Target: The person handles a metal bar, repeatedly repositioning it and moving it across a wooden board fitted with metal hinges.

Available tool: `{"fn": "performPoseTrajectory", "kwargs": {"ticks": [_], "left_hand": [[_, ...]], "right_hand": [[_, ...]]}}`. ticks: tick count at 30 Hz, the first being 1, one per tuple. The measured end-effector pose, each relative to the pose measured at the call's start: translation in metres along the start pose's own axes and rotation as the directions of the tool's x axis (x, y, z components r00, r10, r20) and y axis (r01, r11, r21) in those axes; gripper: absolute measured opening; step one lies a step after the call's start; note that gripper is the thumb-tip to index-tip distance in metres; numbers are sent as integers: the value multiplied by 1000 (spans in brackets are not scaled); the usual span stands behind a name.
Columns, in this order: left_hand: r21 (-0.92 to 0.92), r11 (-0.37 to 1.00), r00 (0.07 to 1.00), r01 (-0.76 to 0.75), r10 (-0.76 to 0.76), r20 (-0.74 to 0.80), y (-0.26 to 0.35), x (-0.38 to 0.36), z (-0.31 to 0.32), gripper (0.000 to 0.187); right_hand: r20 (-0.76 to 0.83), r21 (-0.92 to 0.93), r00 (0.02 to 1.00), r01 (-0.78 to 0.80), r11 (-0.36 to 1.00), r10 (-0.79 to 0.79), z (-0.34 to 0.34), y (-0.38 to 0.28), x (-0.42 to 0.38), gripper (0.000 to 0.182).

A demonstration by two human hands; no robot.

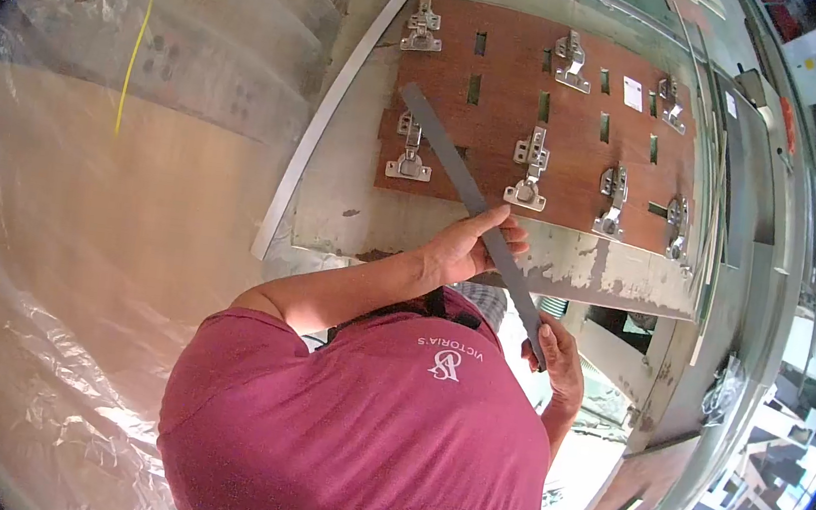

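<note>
A long, flat dark grey strip (pixel 449 159) slants across the view, its far end above a reddish-brown board (pixel 507 95). My left hand (pixel 469 247) is closed around the middle of the strip, thumb on top and fingers curled beneath. My right hand (pixel 559 358) grips the near end, close to my chest. Several metal cabinet hinges stand on the slotted board, among them one hinge (pixel 531 168) just beyond my left hand and another hinge (pixel 613 200) to its right. The strip partly covers a hinge (pixel 410 149) on the left.
The board rests on a worn workbench (pixel 411 230) with a pale metal strip (pixel 333 116) along its left. Clear plastic sheeting (pixel 97 250) covers a large panel at left, with a yellow band (pixel 139 33). Long rails (pixel 725 170) and a bundled clear bag (pixel 723 390) lie at right.
</note>
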State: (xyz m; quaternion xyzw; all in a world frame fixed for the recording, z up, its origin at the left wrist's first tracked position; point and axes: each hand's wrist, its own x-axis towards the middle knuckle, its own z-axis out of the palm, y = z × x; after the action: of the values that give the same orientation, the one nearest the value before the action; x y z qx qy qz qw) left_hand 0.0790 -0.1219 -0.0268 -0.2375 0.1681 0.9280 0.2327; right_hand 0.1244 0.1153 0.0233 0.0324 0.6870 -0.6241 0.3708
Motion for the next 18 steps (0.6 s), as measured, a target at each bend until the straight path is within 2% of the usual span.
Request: {"fn": "performPoseTrajectory", "kwargs": {"ticks": [4, 9, 11, 16, 18], "left_hand": [[-44, 999, 1000, -4, 3, -26, 0, 2, -4, 27], [4, 1000, 1000, -23, 23, -17, 0, -3, -4, 27], [10, 1000, 1000, -21, 22, -23, -1, -1, -6, 27], [69, 997, 999, 27, -30, 43, -9, 7, 6, 28], [89, 994, 998, 57, -59, 19, -17, 18, 18, 29]], "right_hand": [[-9, -31, 1000, 16, 999, -16, 4, 3, 1, 57], [-21, 11, 1000, 17, 1000, -17, 5, 10, -1, 57], [-46, -34, 999, -17, 999, 15, 7, 11, -1, 58], [-88, 52, 996, 27, 998, -22, 7, 12, -15, 62], [-124, 75, 992, 44, 996, -34, 6, 17, -22, 64]]}}
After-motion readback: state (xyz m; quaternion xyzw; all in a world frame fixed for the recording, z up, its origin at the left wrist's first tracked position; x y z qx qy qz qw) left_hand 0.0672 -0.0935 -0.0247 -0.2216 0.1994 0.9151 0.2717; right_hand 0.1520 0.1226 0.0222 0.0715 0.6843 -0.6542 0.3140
